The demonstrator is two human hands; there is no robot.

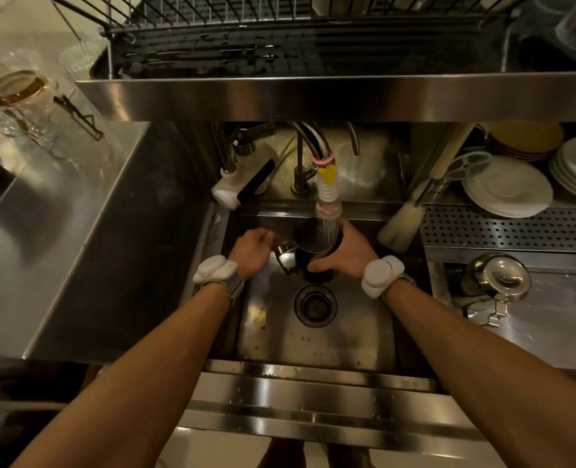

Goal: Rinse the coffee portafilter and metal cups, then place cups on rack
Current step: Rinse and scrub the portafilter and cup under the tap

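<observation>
A dark metal cup point(308, 236) stands upright over the steel sink point(364, 339), under the faucet nozzle point(328, 194), and water sprays into its mouth. My right hand point(345, 253) wraps around the cup's right side and base. Closed around the cup's shiny handle point(285, 256) on the left is my left hand point(254, 248). A wire dish rack point(246, 18) sits on the shelf above the sink. No portafilter is clearly visible.
The drain point(315, 305) lies just in front of the cup. A white bottle brush point(403, 224) leans at the sink's right rim. White plates point(509, 187) are stacked at the right, above a perforated tray point(516, 228). A round metal lid point(502, 276) rests on the right counter.
</observation>
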